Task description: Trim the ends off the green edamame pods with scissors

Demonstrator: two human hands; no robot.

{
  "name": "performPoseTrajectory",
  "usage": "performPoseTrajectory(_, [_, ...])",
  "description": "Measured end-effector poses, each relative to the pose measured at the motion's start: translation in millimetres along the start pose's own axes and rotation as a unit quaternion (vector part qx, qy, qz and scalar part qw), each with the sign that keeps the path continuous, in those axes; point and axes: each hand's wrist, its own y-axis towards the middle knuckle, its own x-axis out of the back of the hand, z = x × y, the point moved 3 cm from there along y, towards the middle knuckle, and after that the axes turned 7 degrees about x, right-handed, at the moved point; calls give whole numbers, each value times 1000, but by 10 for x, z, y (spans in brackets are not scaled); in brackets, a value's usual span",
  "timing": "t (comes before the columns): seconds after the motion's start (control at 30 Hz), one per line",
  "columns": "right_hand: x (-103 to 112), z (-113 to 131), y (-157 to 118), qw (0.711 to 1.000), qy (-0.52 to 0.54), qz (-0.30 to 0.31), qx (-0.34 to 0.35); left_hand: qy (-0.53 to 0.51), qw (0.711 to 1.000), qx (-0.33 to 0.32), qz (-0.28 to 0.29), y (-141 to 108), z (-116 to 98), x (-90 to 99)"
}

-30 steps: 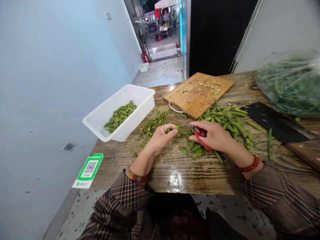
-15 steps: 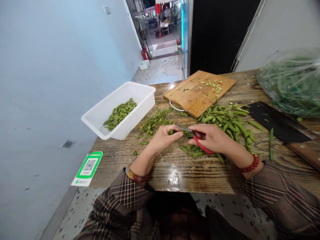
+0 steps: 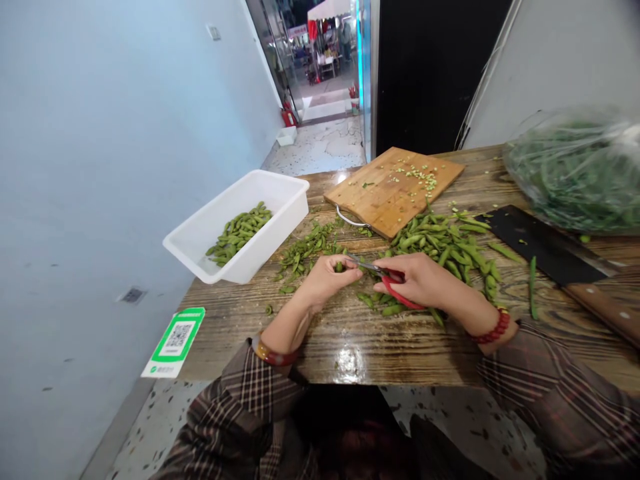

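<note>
My left hand point(image 3: 326, 280) is closed, pinching a green edamame pod point(image 3: 340, 267) between thumb and fingers. In my right hand point(image 3: 417, 277) are scissors with red handles point(image 3: 400, 295), their metal blades point(image 3: 367, 265) pointing left at the pod's end. A heap of edamame pods point(image 3: 440, 240) lies behind and around my right hand, with a few pods under it. Small trimmed bits and pods point(image 3: 307, 250) are scattered beyond my left hand. To the left, a white plastic tub point(image 3: 285, 217) holds more edamame pods point(image 3: 240, 233).
A wooden cutting board point(image 3: 373, 200) with small green pieces lies at the back of the table point(image 3: 280, 333). A black-bladed cleaver point(image 3: 545, 247) rests at right, before a clear plastic bag of greens point(image 3: 580, 173). A QR-code card point(image 3: 177, 341) sits at the left edge.
The scissor blades were spread apart and now look closer together near the pod. Both hands stay in nearly the same place, and the camera view has shifted slightly.
</note>
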Motion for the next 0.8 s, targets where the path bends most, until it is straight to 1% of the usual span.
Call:
performPoseTrajectory(0.1, [-19, -36, -4, 1000, 7, 1, -14, -19, 1000, 15, 3, 1, 10, -2])
performPoseTrajectory(0.17, [-14, -54, 1, 1000, 17, -5, -24, -57, 998, 39, 10, -4, 4, -3])
performPoseTrajectory(0.23, [14, -68, 10, 998, 24, -29, -42, -111, 992, 62, 15, -10, -13, 4])
performPoseTrajectory(0.33, [65, -70, 18, 996, 3, -72, -60, -192, 979, 67, 6, -12, -49, 33])
performPoseTrajectory(0.43, [70, -43, 19, 996, -15, -83, -40, -260, 964, 59, 0, -11, -69, 59])
performPoseTrajectory(0.5, [54, -21, 18, 996, -19, -86, -22, -288, 956, 59, -1, -13, -72, 60])
performPoseTrajectory(0.6, [24, 2, 20, 996, -26, -81, -3, -301, 952, 64, 8, -21, -70, 24])
performPoseTrajectory(0.7, [6, 17, 27, 997, -20, -80, 10, -291, 954, 65, 32, -31, -67, -45])
performPoseTrajectory(0.8, [8, 22, 29, 996, -8, -92, 16, -274, 959, 60, 50, -45, -64, -104])
